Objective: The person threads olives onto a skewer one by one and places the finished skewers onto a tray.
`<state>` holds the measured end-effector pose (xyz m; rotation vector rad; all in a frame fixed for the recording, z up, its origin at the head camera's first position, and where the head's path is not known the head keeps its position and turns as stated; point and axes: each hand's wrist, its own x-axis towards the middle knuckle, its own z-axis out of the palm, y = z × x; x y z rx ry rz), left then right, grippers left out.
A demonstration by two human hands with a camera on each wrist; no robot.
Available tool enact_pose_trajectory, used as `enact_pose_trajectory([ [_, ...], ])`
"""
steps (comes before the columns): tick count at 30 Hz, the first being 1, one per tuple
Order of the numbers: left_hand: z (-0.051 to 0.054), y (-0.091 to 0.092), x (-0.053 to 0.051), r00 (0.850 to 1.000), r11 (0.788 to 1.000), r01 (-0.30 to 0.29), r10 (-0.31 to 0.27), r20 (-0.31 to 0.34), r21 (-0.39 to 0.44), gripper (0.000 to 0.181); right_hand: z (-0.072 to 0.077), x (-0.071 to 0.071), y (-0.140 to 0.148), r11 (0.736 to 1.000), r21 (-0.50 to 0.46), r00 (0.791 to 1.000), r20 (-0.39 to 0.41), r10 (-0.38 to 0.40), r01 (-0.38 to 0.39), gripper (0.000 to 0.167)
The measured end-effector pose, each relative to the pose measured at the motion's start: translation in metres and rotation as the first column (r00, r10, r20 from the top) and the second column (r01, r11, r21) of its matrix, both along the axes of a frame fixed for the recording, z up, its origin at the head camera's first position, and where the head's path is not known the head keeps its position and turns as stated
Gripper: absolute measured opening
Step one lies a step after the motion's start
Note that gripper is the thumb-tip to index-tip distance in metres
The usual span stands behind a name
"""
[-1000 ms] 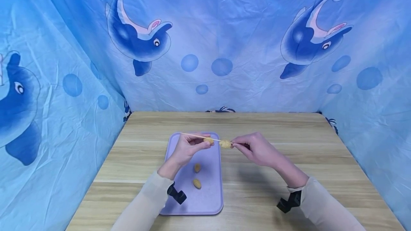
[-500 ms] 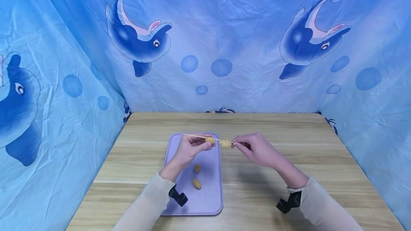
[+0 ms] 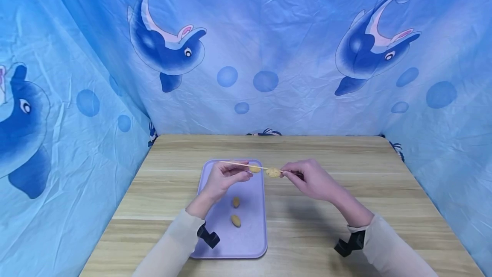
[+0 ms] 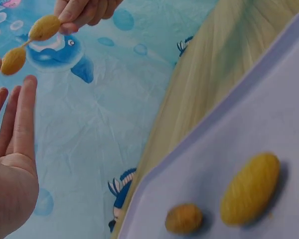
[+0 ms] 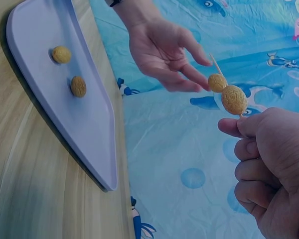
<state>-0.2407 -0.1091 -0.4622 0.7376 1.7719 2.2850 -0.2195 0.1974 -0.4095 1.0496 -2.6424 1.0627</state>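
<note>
My right hand [image 3: 313,179] pinches one end of a thin wooden skewer [image 3: 238,164] between thumb and forefinger, its other fingers curled. Two oval, golden-brown balls with a wrinkled surface sit on the skewer. The nearer ball [image 5: 234,99] lies close to my right fingertips; the farther ball [image 5: 217,82] is beyond it, a short gap between them in the left wrist view. My left hand [image 5: 162,55] is spread beside the farther ball, its fingers nearly straight and not gripping it. The skewer's bare end reaches past that ball over the left hand.
Below the hands a purple tray [image 3: 251,243] stands on the wooden table [image 3: 307,234]. Two more golden-brown balls lie in it, a smaller one [image 3: 236,202] and a longer one [image 3: 235,220]. Blue dolphin-printed cloth [image 3: 246,33] hangs behind and at both sides.
My left fingers have let go of the farther ball and drawn slightly left. The ball stays on the skewer. My right hand and the skewer have shifted slightly to the right.
</note>
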Motion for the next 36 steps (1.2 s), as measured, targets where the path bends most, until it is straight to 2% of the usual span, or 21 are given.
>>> enact_pose_trajectory([
  [3,-0.003,-0.008,0.002,0.999,0.993,-0.037,0.038,0.000,-0.110,0.034,0.000,0.001,0.004,1.000,0.003,1.000,0.002,-0.009,0.009,0.017],
  [5,-0.008,-0.014,0.003,0.998,0.968,-0.066,0.067,-0.004,-0.243,0.036,0.000,0.001,0.006,1.000,0.010,1.000,0.003,-0.014,0.014,0.018],
  [6,-0.012,-0.017,0.003,0.997,0.941,-0.081,0.080,-0.018,-0.330,0.034,-0.001,0.002,0.008,1.000,0.016,1.000,0.003,-0.015,0.014,0.017],
  [7,-0.015,-0.019,0.004,0.995,0.903,-0.097,0.089,-0.039,-0.418,0.031,-0.001,0.002,0.010,1.000,0.021,1.000,0.001,-0.013,0.013,0.017],
  [9,-0.023,-0.024,0.005,0.992,0.816,-0.124,0.089,-0.089,-0.564,0.025,-0.002,0.002,0.013,0.999,0.032,1.000,0.005,-0.013,0.013,0.018],
  [11,-0.031,-0.028,0.007,0.984,0.728,-0.169,0.082,-0.160,-0.664,0.020,-0.004,0.003,0.017,0.999,0.041,1.000,0.012,-0.016,0.016,0.019],
  [12,-0.033,-0.029,0.008,0.977,0.692,-0.193,0.074,-0.198,-0.696,0.018,-0.004,0.003,0.018,0.999,0.045,1.000,0.014,-0.019,0.018,0.019],
  [13,-0.036,-0.031,0.009,0.973,0.664,-0.208,0.066,-0.220,-0.718,0.017,-0.004,0.003,0.020,0.999,0.048,1.000,0.013,-0.021,0.021,0.020],
  [17,-0.043,-0.032,0.012,0.960,0.582,-0.231,0.005,-0.280,-0.780,0.020,-0.005,0.004,0.023,0.998,0.054,1.000,-0.002,-0.022,0.022,0.020],
  [21,-0.046,-0.028,0.014,0.954,0.530,-0.238,-0.029,-0.298,-0.814,0.027,-0.004,0.005,0.024,0.998,0.059,1.000,-0.012,-0.016,0.017,0.020],
  [23,-0.046,-0.026,0.015,0.951,0.514,-0.249,-0.029,-0.307,-0.821,0.029,-0.004,0.005,0.024,0.998,0.061,1.000,-0.012,-0.015,0.016,0.020],
  [25,-0.045,-0.024,0.015,0.949,0.506,-0.257,-0.030,-0.315,-0.823,0.029,-0.004,0.005,0.024,0.998,0.063,1.000,-0.010,-0.015,0.015,0.021],
  [30,-0.044,-0.022,0.016,0.952,0.506,-0.254,-0.020,-0.306,-0.824,0.025,-0.004,0.005,0.024,0.997,0.072,1.000,-0.005,-0.014,0.014,0.022],
  [32,-0.043,-0.022,0.015,0.951,0.517,-0.262,-0.006,-0.310,-0.815,0.024,-0.003,0.006,0.024,0.997,0.076,1.000,-0.005,-0.014,0.014,0.021],
  [34,-0.041,-0.022,0.014,0.949,0.538,-0.276,0.021,-0.315,-0.797,0.024,-0.003,0.006,0.023,0.997,0.081,1.000,-0.007,-0.014,0.015,0.021],
  [36,-0.038,-0.023,0.013,0.946,0.572,-0.293,0.059,-0.318,-0.766,0.024,-0.003,0.006,0.023,0.996,0.088,1.000,-0.007,-0.015,0.016,0.020],
])
